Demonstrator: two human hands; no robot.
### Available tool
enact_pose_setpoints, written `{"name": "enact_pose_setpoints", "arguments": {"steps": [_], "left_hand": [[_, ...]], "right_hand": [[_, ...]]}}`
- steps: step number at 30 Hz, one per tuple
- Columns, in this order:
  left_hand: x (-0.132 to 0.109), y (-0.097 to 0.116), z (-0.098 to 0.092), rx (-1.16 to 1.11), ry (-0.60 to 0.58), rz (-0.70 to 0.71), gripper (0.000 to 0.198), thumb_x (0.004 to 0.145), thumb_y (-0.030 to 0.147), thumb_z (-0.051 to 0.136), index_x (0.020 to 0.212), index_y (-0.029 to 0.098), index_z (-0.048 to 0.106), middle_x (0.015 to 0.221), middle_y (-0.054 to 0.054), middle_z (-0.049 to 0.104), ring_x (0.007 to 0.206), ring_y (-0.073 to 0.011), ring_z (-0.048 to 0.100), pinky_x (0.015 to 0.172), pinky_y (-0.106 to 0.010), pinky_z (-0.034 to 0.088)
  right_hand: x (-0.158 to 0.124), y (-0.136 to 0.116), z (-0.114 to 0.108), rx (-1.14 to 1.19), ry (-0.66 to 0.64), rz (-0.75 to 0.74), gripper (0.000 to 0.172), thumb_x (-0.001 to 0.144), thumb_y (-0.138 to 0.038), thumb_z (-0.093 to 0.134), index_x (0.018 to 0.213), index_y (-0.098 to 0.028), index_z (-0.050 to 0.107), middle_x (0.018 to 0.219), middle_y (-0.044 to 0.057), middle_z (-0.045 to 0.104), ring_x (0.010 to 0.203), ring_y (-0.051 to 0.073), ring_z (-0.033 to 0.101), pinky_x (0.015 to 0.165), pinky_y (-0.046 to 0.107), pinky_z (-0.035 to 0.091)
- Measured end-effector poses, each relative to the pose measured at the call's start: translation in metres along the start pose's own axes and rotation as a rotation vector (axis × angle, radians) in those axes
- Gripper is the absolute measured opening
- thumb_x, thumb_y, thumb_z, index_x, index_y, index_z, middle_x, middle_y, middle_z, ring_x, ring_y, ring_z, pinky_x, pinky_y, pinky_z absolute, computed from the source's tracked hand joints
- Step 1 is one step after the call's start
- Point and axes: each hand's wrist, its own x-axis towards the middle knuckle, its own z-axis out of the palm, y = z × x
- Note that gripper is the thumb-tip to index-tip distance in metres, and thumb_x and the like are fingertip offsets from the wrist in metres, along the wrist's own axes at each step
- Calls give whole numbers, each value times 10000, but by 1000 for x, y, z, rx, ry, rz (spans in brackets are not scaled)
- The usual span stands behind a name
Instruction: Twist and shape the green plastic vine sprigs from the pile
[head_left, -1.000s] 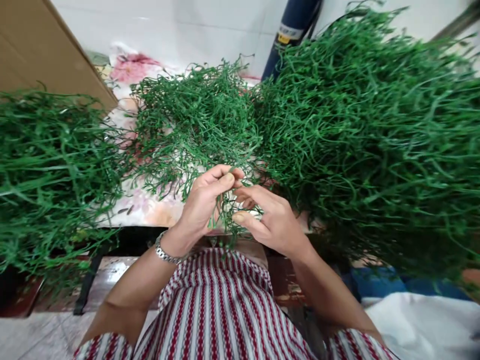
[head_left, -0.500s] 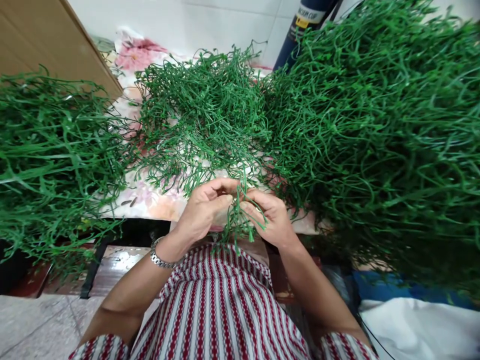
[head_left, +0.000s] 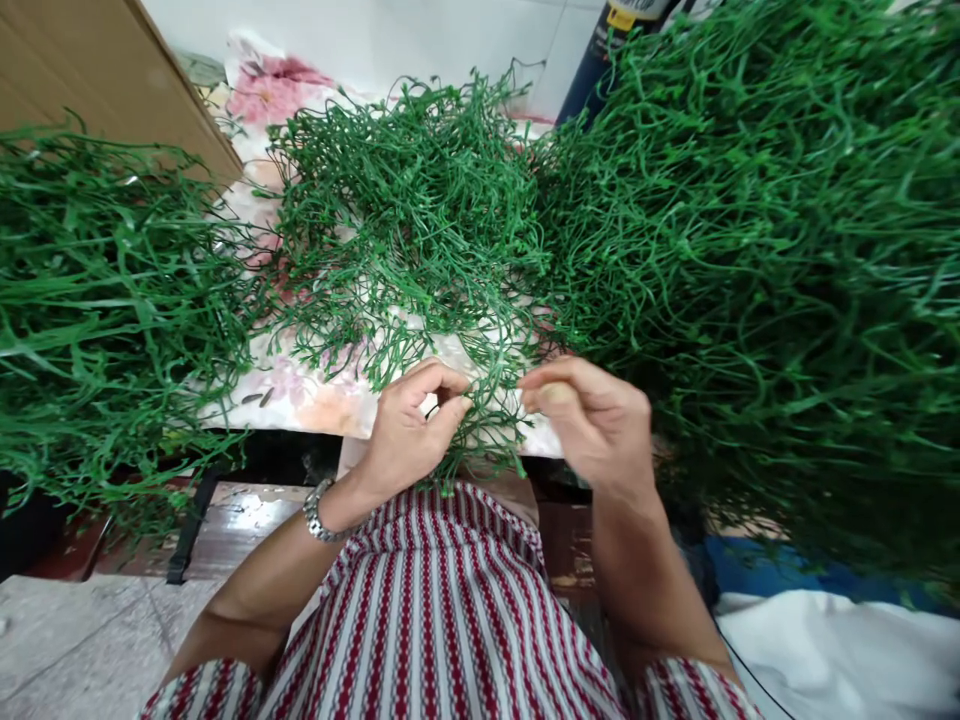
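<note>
Between thumb and forefinger, my left hand [head_left: 412,428] pinches a small bunch of thin green branching stems [head_left: 489,428] that look like artificial plant stems. The bunch hangs over the front edge of the cloth, above my lap. Just right of it, my right hand [head_left: 600,425] is closed in a pinch, its fingertips apart from the main bunch; what they hold, if anything, is too small to make out. Behind both hands lies a loose pile of the same green stems [head_left: 420,200] on a flowered cloth [head_left: 330,408].
A large heap of green stems [head_left: 787,270] rises at the right, another heap [head_left: 112,290] at the left. A cardboard box [head_left: 97,70] stands back left, and a dark blue cylinder [head_left: 592,75] leans at the back. White fabric [head_left: 840,650] lies at lower right.
My right hand has moved right, away from the bunch it was pinching together with my left hand. The left hand stays on the bunch in nearly the same place.
</note>
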Motion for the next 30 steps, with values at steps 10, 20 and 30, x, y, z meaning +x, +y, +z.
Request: {"name": "enact_pose_setpoints", "arguments": {"steps": [10, 20, 30], "left_hand": [[-9, -4, 12, -273, -68, -55, 97, 777, 221, 582, 862, 181, 607, 816, -25, 598, 812, -146, 547, 763, -263, 420], [2, -9, 18, -714, 50, -284, 140, 642, 178, 736, 734, 171, 630, 700, 27, 569, 658, -75, 503, 630, -175, 401], [0, -15, 17, -531, 48, -236, 142, 735, 256, 657, 680, 162, 566, 676, 12, 494, 628, -91, 458, 568, -200, 365]], "right_hand": [[-4, 7, 12, -134, -142, -56, 141, 851, -279, 528, 844, -160, 604, 693, -2, 594, 610, 95, 531, 606, 205, 407], [-9, 16, 30, -89, -69, -224, 74, 845, -188, 526, 836, -157, 592, 709, 14, 568, 645, 105, 525, 606, 221, 409], [-9, 14, 29, -103, -59, -213, 77, 855, -165, 504, 835, -147, 577, 699, 10, 544, 641, 101, 501, 619, 228, 394]]}}
